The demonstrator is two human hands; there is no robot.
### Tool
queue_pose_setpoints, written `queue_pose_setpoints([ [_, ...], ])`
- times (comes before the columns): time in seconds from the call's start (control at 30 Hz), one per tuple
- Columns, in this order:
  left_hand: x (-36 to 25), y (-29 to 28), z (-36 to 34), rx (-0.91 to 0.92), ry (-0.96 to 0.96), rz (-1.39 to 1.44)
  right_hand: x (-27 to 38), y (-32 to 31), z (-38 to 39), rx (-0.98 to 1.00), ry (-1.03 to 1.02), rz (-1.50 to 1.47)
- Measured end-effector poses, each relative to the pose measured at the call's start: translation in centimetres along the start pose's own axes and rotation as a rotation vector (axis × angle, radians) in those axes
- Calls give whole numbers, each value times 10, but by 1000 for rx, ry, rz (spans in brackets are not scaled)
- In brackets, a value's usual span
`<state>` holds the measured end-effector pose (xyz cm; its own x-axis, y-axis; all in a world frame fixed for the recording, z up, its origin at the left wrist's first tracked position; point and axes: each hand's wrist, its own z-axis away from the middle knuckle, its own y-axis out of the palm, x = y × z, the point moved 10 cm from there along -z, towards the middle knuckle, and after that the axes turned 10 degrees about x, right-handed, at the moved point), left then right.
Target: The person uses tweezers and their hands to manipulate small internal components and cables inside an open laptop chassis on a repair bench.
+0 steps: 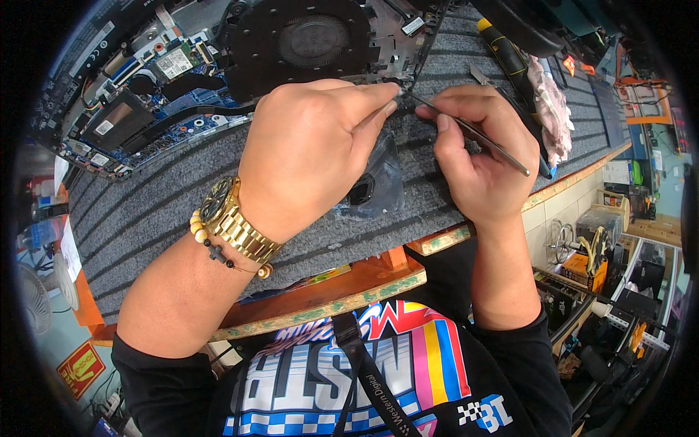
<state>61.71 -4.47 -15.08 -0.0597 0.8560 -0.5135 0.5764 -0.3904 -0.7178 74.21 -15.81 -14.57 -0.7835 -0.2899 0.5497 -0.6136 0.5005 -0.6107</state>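
Observation:
My left hand (pixel 313 146), with a gold watch on its wrist, has thumb and forefinger pinched together at the near edge of an opened laptop (pixel 138 138). Whatever sits between those fingertips is too small to make out. In my right hand (pixel 488 146) is a pair of slim metal tweezers (pixel 484 138), gripped like a pen. Their tip points left, close to my left fingertips. Below the hands, a clear plastic bag (pixel 389 186) with a dark rounded piece on it or in it lies on the mat. A large black fan (pixel 309 44) and blue circuit board show inside the laptop.
A grey ribbed mat (pixel 160 211) covers the wooden bench (pixel 328 298), whose edge runs close to my body. To the right lie a yellow-and-black handled tool (pixel 506 54) and a crumpled pinkish cloth (pixel 550 116). Cluttered shelves (pixel 611 291) stand beyond the bench's right edge.

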Motion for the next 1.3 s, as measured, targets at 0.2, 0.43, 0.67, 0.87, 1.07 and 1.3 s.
queue_pose_setpoints([
  [0.2, 0, 0, 0, 3, 1, 0, -6, -7, 2, -124, 1, -97],
  [0.43, 0, -1, 1, 0, -10, -3, -5, -7, 2, -128, 2, -94],
  [0.67, 1, 0, 2, 5, 1, -17, -4, -10, 4, -168, 15, -121],
  [0.87, 1, -1, 2, -3, -3, -19, -5, -9, 5, -160, 32, -110],
  [1.07, 1, -1, 3, -9, 6, -10, -5, -5, 4, -132, 25, -79],
  [1.3, 2, 1, 4, 13, -17, -9, -6, -3, 4, -115, 14, -54],
])
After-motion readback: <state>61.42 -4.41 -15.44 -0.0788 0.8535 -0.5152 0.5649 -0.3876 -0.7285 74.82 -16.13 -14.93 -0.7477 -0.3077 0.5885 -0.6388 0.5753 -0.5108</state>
